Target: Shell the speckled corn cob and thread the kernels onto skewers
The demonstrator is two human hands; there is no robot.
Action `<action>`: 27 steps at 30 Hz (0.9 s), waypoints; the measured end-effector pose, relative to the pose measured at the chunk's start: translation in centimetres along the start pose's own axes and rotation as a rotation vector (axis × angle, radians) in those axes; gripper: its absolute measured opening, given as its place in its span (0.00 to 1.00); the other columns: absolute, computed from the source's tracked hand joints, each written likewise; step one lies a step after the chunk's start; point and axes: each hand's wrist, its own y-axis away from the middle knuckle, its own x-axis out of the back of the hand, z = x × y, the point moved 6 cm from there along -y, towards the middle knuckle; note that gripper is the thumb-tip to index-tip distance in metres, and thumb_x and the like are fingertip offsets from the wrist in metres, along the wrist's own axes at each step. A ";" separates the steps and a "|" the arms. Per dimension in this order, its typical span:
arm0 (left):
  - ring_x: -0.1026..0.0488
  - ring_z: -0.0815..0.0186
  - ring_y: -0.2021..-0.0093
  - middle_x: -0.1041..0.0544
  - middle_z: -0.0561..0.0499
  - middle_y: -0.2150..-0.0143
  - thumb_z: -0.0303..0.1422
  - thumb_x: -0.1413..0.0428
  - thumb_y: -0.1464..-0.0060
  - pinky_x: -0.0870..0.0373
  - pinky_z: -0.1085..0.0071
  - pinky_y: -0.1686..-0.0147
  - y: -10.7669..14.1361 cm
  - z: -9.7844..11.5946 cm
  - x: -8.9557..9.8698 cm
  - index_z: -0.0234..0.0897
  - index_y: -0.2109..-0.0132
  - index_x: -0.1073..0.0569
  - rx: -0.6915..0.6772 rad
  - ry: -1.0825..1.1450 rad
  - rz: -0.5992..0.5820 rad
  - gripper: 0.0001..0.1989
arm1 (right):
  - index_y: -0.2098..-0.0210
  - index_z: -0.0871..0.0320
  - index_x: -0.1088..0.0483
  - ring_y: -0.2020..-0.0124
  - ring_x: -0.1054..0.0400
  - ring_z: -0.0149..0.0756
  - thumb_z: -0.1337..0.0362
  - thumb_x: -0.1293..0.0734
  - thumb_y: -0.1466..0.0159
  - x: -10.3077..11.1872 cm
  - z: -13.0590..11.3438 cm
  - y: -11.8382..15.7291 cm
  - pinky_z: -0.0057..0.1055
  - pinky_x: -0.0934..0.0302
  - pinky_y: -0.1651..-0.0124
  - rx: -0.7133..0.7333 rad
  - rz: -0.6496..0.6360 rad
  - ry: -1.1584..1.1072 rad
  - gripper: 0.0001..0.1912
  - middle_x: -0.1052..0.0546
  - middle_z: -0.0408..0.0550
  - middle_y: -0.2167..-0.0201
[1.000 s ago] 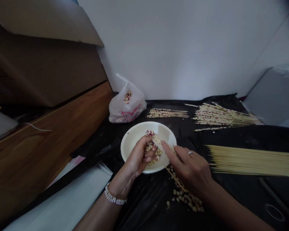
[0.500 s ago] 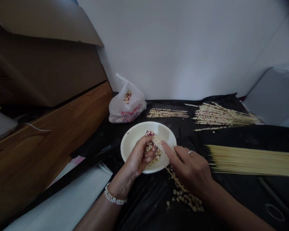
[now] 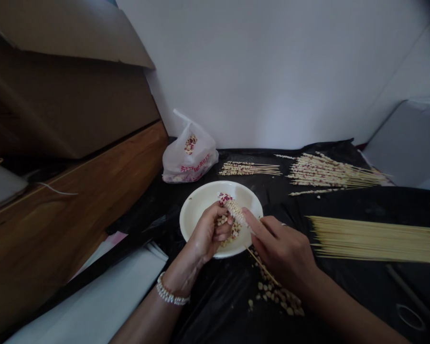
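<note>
A corn cob [image 3: 233, 208] with pale and purple kernels points up and left over a white bowl [image 3: 193, 200]. Its left side is gripped by my left hand [image 3: 211, 227], the fingers curled round it. My right hand [image 3: 281, 243] is closed at the cob's lower right end, the index finger lying along it; its other fingertips are hidden. Loose corn kernels [image 3: 235, 232] lie in the bowl. A thin wooden skewer [image 3: 261, 263] slants below my right hand; whether the hand holds it, I cannot tell.
Kernels [image 3: 281, 296] are scattered on the black plastic sheet [image 3: 215, 306]. Bare skewers [image 3: 376, 238] lie at right. Skewers threaded with kernels [image 3: 318, 171] and a smaller bunch [image 3: 238, 168] lie at the back, beside a plastic bag [image 3: 189, 160]. A cardboard box [image 3: 75, 105] stands left.
My right hand has shifted slightly right along the cob. A little more of the cob's pale side and purple tip shows. My left hand stays in place.
</note>
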 end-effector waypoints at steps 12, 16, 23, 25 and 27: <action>0.58 0.81 0.84 0.41 0.58 0.79 0.32 0.45 0.52 0.61 0.83 0.87 -0.2 -0.3 0.0 0.33 0.74 0.35 0.148 0.159 -0.061 0.09 | 0.31 0.63 0.43 0.75 0.36 0.33 0.70 0.38 0.30 0.0 -0.2 0.2 0.33 0.47 0.72 0.063 -0.002 0.081 0.29 0.25 0.44 0.71; 0.58 0.81 0.84 0.40 0.60 0.81 0.24 0.44 0.61 0.62 0.83 0.87 -0.1 -0.1 0.1 0.35 0.74 0.37 0.069 0.117 -0.031 0.08 | 0.30 0.63 0.46 0.76 0.37 0.32 0.69 0.38 0.31 0.0 -0.2 0.1 0.33 0.47 0.73 0.048 0.004 0.070 0.31 0.26 0.44 0.71; 0.57 0.81 0.84 0.37 0.57 0.77 0.35 0.45 0.50 0.62 0.82 0.87 -0.1 -0.2 0.1 0.34 0.71 0.35 0.100 0.134 -0.016 0.09 | 0.30 0.62 0.44 0.75 0.36 0.32 0.71 0.38 0.31 0.0 -0.1 0.1 0.32 0.46 0.72 0.055 0.003 0.073 0.30 0.25 0.45 0.70; 0.56 0.81 0.84 0.37 0.57 0.78 0.35 0.46 0.49 0.62 0.82 0.87 -0.1 -0.2 0.1 0.33 0.72 0.35 0.081 0.097 -0.005 0.10 | 0.33 0.63 0.39 0.75 0.36 0.32 0.71 0.38 0.31 0.1 -0.2 0.1 0.32 0.46 0.71 0.083 0.006 0.094 0.27 0.25 0.45 0.71; 0.56 0.81 0.85 0.38 0.57 0.78 0.34 0.47 0.49 0.61 0.81 0.86 -0.2 -0.1 0.1 0.33 0.73 0.36 0.060 0.051 0.000 0.10 | 0.36 0.64 0.34 0.75 0.36 0.32 0.72 0.38 0.31 0.2 -0.3 0.0 0.33 0.46 0.71 0.090 0.009 0.097 0.24 0.25 0.45 0.72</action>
